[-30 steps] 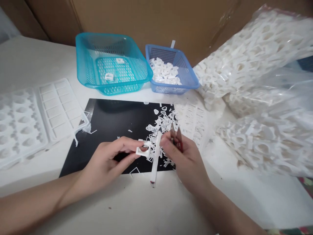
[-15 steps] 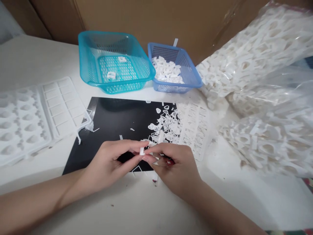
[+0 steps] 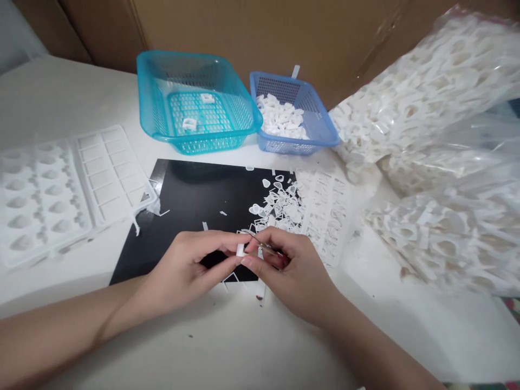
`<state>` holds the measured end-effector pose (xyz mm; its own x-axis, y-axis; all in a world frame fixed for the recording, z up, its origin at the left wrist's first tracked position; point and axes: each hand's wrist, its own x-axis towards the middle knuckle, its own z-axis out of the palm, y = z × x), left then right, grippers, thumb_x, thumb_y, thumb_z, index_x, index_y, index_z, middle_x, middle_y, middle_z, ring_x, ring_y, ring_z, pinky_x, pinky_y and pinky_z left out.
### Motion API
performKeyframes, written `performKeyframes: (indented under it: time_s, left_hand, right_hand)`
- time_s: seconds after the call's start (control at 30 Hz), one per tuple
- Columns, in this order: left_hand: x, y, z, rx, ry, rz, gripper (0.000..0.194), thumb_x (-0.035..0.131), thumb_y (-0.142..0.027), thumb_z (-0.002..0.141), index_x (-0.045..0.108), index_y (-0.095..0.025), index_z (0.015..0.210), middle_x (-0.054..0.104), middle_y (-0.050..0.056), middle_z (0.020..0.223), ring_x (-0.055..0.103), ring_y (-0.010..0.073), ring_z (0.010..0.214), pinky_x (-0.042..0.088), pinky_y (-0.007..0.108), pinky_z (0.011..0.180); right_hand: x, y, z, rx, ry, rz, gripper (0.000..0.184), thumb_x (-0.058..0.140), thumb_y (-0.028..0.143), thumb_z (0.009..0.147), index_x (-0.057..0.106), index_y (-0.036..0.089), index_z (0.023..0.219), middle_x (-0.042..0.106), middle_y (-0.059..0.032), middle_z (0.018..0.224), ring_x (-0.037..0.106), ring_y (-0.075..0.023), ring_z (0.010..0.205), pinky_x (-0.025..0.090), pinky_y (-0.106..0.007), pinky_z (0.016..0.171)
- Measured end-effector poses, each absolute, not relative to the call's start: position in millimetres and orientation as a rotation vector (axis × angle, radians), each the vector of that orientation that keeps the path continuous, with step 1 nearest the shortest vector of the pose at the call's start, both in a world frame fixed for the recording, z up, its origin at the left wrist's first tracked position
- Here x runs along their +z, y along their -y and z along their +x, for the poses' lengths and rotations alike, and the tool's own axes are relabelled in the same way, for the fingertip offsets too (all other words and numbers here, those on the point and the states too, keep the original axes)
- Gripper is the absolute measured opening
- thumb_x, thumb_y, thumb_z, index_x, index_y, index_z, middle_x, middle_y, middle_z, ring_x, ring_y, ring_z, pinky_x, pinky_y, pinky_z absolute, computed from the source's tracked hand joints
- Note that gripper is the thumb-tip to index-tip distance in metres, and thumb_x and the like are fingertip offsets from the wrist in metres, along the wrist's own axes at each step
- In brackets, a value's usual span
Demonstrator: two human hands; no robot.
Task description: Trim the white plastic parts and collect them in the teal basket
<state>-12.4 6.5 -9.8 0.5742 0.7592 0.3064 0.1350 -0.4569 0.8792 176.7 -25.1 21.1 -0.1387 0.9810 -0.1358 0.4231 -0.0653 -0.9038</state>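
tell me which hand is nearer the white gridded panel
Left: the left hand is in front and to the right of the white gridded panel; the right hand is farther right.

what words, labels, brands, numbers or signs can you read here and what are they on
None can be read on the teal basket, blue basket, bags, mat or anything else in view.
The dark red mark on the strip is too small and blurred to make out.

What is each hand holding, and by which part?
The left hand pinches a small white piece between thumb and finger; the gripped part is hidden. The right hand holds a metal tool by its red handle.
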Motion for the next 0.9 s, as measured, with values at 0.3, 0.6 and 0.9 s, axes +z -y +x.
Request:
performKeyframes:
  time_s: [0.3,0.6,0.9]
  left_hand:
    - [-8.2,-7.4,-11.5,0.867,-0.716,1.883,0.031,0.064,-0.007,0.085,0.069,-0.025,0.110,0.077,-0.001,0.097,0.072,0.0103,0.079,0.055,0.015,0.070]
    - [-8.1,-8.7,-10.9,0.801,-0.695,1.868,0.027,0.062,-0.008,0.087,0.068,-0.024,0.108,0.075,0.000,0.102,0.071,0.0098,0.085,0.054,0.014,0.076]
    - [-9.0,-5.8,-11.6,0.833,-0.769,1.970,0.020,0.062,-0.009,0.088,0.066,-0.021,0.103,0.075,0.000,0.093,0.069,0.0089,0.076,0.052,0.015,0.070]
  right_hand:
    - [20.8,23.7,177.9,1.160,1.647,-1.444,0.010,0.067,0.023,0.080,0.064,0.020,0.071,0.025,0.0097,0.052,0.025,-0.0059,0.048,0.025,-0.021,0.048]
    - [26.9,19.7,182.7,1.421,1.543,-1.480,0.012,0.066,0.023,0.080,0.060,0.020,0.070,0.031,0.0093,0.053,0.026,-0.0065,0.050,0.022,-0.021,0.046]
    - [25.2,21.0,178.3,1.296,1.587,-1.566,0.008,0.066,0.025,0.077,0.061,0.019,0.073,0.028,0.0103,0.050,0.025,-0.0064,0.047,0.023,-0.021,0.045]
